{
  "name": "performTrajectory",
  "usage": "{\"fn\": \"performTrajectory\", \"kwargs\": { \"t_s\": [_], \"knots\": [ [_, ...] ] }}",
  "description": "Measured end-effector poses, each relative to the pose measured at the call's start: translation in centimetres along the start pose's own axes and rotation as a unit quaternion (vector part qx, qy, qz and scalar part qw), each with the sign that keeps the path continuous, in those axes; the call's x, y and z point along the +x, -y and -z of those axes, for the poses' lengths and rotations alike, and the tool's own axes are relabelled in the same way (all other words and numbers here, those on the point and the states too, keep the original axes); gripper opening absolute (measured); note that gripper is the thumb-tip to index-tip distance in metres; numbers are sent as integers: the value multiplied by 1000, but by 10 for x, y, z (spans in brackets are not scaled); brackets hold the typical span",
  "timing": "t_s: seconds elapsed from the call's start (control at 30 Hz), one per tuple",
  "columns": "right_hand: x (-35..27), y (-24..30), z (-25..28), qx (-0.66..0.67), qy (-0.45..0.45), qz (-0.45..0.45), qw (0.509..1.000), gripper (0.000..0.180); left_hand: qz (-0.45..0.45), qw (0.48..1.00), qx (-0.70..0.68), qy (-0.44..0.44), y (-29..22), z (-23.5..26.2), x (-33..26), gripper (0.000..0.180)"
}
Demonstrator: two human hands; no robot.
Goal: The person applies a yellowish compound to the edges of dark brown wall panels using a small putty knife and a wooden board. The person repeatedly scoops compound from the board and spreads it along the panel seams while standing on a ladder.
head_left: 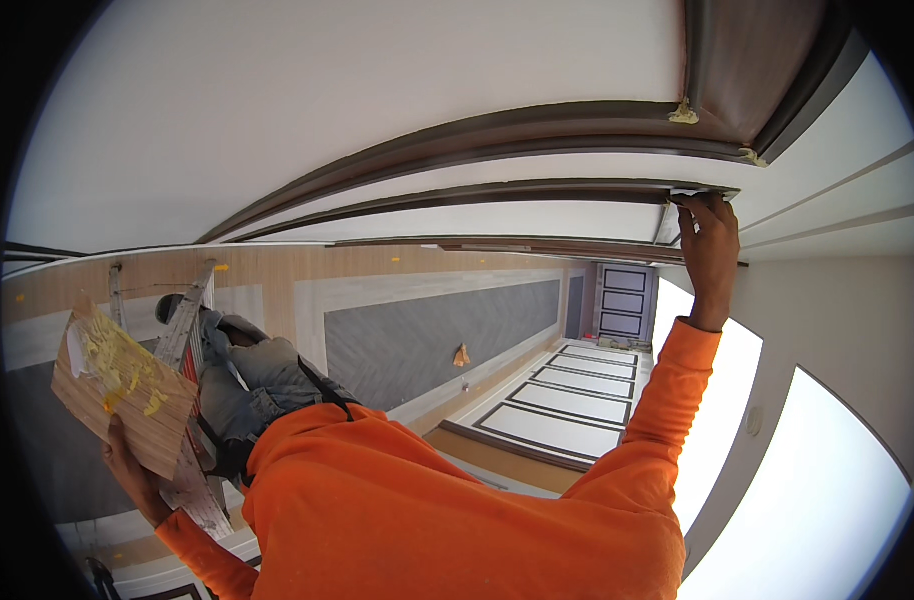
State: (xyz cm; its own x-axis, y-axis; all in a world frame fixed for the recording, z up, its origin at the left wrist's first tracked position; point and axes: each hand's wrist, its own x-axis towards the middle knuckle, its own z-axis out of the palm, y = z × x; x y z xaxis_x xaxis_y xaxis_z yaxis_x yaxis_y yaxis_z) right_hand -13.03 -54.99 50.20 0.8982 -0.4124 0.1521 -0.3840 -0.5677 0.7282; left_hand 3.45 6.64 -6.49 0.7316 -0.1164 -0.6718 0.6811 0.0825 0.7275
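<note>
My left hand [127, 462] grips the lower edge of a wood-grain board [167, 405], held out at the left beside the ladder. Smears of yellow paste [122, 365] and a white patch cover much of its upper face. Far to the upper right, my right hand [710, 240] reaches up with bent fingers to the end of a narrow dark brown moulding [537, 188]. Its fingers are closed around a small pale piece at the moulding's corner, too hidden to name. Similar yellow paste sits in lumps on the corners of the wider brown moulding [597, 118] alongside.
A paint-spattered ladder [192, 330] stands under me at the left. Below lies a floor with grey herringbone [427, 345] and pale wood borders, with a small orange-brown object [462, 355] on it. Dark-framed white panels [567, 395] line a wall; bright windows [807, 490] are at the right.
</note>
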Motion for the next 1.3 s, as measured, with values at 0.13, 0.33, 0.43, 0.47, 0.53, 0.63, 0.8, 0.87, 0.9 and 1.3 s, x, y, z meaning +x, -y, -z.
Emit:
{"fn": "performTrajectory", "kwargs": {
  "t_s": [0.13, 0.33, 0.43, 0.47, 0.53, 0.63, 0.8, 0.87, 0.9, 1.3],
  "knots": [
    [2, 1, -3, -14, 0, 13, 1000, 22, -1, 1000, -5, -13, -2, -3, -2, 55],
    [-2, 1, 10, 9, 26, 13, 1000, 19, -4, 1000, -19, -3, -3, -2, -1, 56],
    [-18, 1, 16, 93, 18, -90, 991, 19, 0, 1000, 7, -4, -14, -4, -3, 57],
    [-26, -1, 16, 135, 1, -122, 983, 19, 0, 1000, 21, -5, -10, 1, -1, 58],
    [-47, -7, 9, 219, -36, -188, 957, 19, -3, 1000, 31, 2, -2, 7, 0, 60],
    [-81, -11, -11, 420, -100, -336, 837, 21, -18, 999, 2, 32, -3, 0, -2, 63],
    [-106, 15, -55, 562, -313, -409, 647, 26, -49, 992, -29, 117, -7, -14, -7, 66],
    [-101, 29, -77, 589, -350, -423, 593, 30, -81, 987, -17, 134, -13, -19, -17, 67],
    [-98, 35, -88, 601, -370, -430, 562, 32, -91, 984, -20, 150, -13, -19, -17, 67],
    [-49, 80, -113, 593, -457, -509, 426, 22, -23, 993, -29, 115, -52, -53, -52, 67]
  ]
}}
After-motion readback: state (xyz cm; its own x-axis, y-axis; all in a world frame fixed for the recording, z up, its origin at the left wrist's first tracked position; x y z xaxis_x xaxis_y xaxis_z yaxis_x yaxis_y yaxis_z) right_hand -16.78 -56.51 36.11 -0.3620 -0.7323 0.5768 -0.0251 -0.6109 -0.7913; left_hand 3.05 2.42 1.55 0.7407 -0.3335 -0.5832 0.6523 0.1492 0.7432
